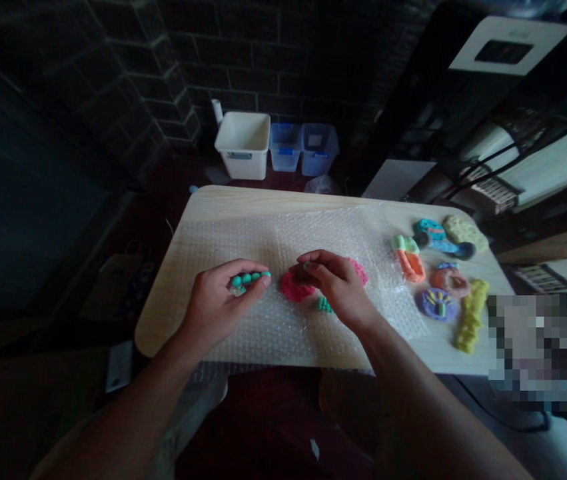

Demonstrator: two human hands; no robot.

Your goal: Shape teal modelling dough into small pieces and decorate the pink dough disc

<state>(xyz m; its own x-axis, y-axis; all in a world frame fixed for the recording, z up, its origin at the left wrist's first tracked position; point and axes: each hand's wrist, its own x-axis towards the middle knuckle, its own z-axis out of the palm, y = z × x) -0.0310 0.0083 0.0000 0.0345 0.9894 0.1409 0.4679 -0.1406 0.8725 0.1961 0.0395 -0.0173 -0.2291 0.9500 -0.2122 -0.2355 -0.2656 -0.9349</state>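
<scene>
Over the table, my left hand is closed around a row of several small green balls that look like modelling clay, held between thumb and fingers. My right hand hovers to its right with thumb and fingers pinched; a speck of green shows at the fingertips. Below and partly behind that hand lies a dark pink clay piece. A lighter pink bumpy piece peeks out beyond the knuckles. Beside the wrist, a cluster of small green balls rests on the bubble wrap.
Several coloured clay models stand on the table's right side, among them an orange and green one, a purple disc and a yellow strip. Beyond the table, a white bin and two clear bluish bins sit by the wall.
</scene>
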